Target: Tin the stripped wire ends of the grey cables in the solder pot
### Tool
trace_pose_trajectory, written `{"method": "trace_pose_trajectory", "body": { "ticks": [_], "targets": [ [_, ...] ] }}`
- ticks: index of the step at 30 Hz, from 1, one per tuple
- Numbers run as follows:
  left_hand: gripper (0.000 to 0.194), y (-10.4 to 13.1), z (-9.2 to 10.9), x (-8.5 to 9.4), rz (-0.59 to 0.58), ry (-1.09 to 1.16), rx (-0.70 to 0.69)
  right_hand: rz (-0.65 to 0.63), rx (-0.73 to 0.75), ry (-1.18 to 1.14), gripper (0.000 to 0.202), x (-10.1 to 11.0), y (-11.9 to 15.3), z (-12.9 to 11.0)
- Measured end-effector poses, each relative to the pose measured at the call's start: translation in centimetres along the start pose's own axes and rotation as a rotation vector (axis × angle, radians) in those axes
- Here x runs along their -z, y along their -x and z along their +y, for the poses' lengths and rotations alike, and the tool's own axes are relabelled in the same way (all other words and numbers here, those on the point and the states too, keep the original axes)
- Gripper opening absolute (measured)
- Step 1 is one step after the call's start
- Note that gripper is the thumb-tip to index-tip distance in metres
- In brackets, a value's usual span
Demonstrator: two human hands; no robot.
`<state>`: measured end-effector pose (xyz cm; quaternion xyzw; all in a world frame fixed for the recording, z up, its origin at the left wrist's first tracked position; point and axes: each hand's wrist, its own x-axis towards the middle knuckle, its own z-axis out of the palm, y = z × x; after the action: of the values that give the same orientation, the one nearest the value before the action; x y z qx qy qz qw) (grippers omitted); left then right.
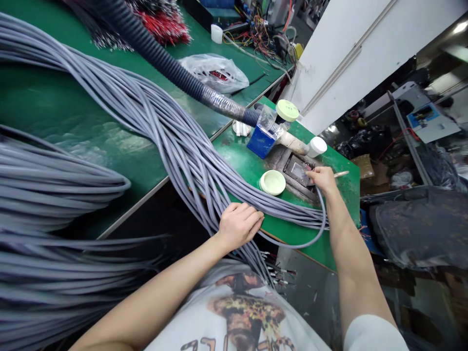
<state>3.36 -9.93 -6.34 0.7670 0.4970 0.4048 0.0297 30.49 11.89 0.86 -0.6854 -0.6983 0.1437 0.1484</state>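
Note:
My right hand (322,179) is pinched on the end of a looped grey cable (310,243), over a small solder pot (298,169) with a shiny square surface. A pale stick (341,174) pokes out on the far side of that hand; whether the fingers hold it too, I cannot tell. Curled over the thick bundle of grey cables (197,151), my left hand (239,225) grips near the table's front edge, with the looped cable coming out from under it. An open tub (272,183) of pale paste stands left of the pot.
A ribbed black hose (161,53) runs to a blue box (261,140) and a nozzle (292,143) by the pot. Nearby are a white jar (317,146) and a pale green lid (287,110). More grey cables (54,185) hang at left. A plastic bag (215,72) lies behind.

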Motion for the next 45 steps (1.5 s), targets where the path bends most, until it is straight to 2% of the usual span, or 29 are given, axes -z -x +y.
{"method": "trace_pose_trajectory", "body": {
  "ticks": [10, 14, 16, 19, 22, 25, 28, 33, 45],
  "targets": [
    [0.011, -0.1, -0.1, -0.1, -0.002, -0.014, -0.013, -0.009, -0.016, 0.051, 0.032, -0.8, -0.8, -0.5],
    [0.010, -0.2, 0.0, 0.1, 0.001, -0.020, -0.016, -0.004, -0.001, 0.008, 0.033, -0.1, -0.1, -1.6],
    [0.009, -0.2, -0.1, 0.1, 0.001, -0.020, -0.018, 0.005, 0.021, -0.028, 0.033, 0.9, 1.1, -2.6],
    [0.010, -0.1, -0.1, 0.0, -0.003, -0.018, -0.014, -0.004, 0.089, -0.172, 0.034, 3.0, 4.4, -4.5],
    [0.011, 0.0, -0.1, -0.1, -0.006, -0.017, -0.007, -0.109, 0.138, -0.353, 0.036, 4.7, 8.7, -6.7],
    [0.010, 0.0, -0.1, -0.2, -0.001, -0.011, -0.006, -0.187, 0.146, -0.435, 0.034, 5.5, 12.4, -8.4],
    [0.010, 0.0, -0.1, -0.2, 0.009, -0.010, -0.005, -0.236, 0.142, -0.469, 0.030, 5.5, 14.7, -9.5],
    [0.010, 0.0, 0.1, -0.1, 0.020, -0.027, -0.003, -0.317, 0.140, -0.509, 0.031, 4.9, 16.3, -10.0],
    [0.010, 0.0, 0.1, -0.1, 0.003, -0.035, -0.005, -0.426, 0.061, -0.653, 0.022, 3.2, 17.4, -8.7]
  ]
}}
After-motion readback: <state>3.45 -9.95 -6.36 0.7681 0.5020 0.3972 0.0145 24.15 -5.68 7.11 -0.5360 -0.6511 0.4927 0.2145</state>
